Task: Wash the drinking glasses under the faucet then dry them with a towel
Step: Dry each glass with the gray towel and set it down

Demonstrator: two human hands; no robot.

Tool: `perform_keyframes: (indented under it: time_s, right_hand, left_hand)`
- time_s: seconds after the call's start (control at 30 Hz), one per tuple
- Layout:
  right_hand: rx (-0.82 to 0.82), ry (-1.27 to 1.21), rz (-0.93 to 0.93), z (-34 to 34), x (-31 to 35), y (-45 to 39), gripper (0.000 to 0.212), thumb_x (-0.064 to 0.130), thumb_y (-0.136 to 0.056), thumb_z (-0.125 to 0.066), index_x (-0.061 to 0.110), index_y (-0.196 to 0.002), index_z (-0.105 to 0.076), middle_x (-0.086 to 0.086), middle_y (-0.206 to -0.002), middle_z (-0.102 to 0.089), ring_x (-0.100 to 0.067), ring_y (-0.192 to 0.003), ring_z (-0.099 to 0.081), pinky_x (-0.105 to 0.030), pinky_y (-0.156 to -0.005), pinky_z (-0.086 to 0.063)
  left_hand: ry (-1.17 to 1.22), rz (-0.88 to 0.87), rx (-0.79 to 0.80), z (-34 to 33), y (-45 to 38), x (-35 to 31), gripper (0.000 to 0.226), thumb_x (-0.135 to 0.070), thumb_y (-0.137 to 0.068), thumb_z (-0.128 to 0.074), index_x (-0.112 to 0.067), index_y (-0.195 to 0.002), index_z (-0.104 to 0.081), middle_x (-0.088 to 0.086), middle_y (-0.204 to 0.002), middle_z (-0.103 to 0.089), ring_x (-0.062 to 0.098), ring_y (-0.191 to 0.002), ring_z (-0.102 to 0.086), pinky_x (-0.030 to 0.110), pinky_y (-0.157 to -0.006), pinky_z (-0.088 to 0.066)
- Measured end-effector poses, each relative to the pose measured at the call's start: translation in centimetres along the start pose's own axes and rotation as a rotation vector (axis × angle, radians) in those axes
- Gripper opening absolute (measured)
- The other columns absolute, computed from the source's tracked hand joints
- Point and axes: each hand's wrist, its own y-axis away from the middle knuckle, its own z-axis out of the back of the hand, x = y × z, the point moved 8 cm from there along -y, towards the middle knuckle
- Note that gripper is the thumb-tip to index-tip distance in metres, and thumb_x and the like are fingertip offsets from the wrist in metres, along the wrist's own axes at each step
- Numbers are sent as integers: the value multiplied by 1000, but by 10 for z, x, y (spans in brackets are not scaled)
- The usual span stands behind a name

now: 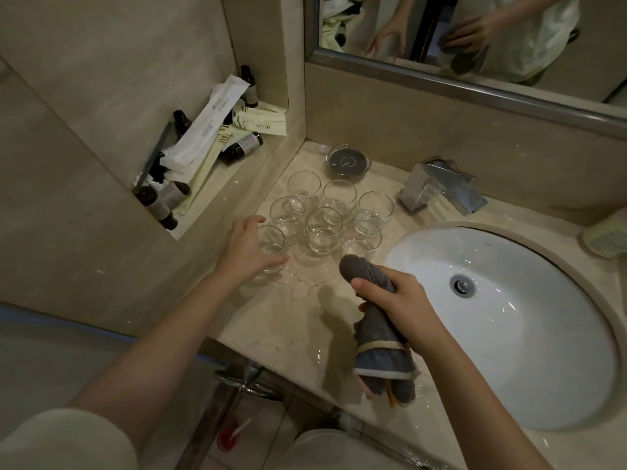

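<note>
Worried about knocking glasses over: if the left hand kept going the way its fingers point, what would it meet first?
Probably the next glass in the cluster, just beyond the nearest glass the left hand already grips; depth is uncertain.

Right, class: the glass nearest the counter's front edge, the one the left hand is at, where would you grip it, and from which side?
Grip the nearest glass round its side wall, just below the rim, coming from the front-left as the left hand does. It stands upright, mouth up, with other glasses close behind and to its right, so only that side looks free. The right hand holds the towel.
</note>
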Motion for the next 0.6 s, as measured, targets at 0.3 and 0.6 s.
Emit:
perform_keyframes:
  time_s: [0.3, 0.6]
  right_hand:
    - [-284, -177, -66, 88, -12, 30, 9, 24, -84, -74, 15, -82, -72, -12, -78, -67, -35, -78, -68, -61, -75, -56]
    - [-691, -310, -132, 201, -62, 142, 27, 19, -86, -71, -7, -92, -64, -13, -78, -63, -28, -74, -66, -44, -73, -57]
  left_hand:
    - [-218, -390, 196, -2, 49, -124, 58, -43, -80, -73, -24, -132, -55, 2, -135, -51, 20, -129, -41, 36, -101, -40]
    - [-200, -775, 424, -112, 108, -281, 52, -37, -84, -70, -26, -132, -53, -4, -136, -50, 17, -126, -46, 36, -102, -40]
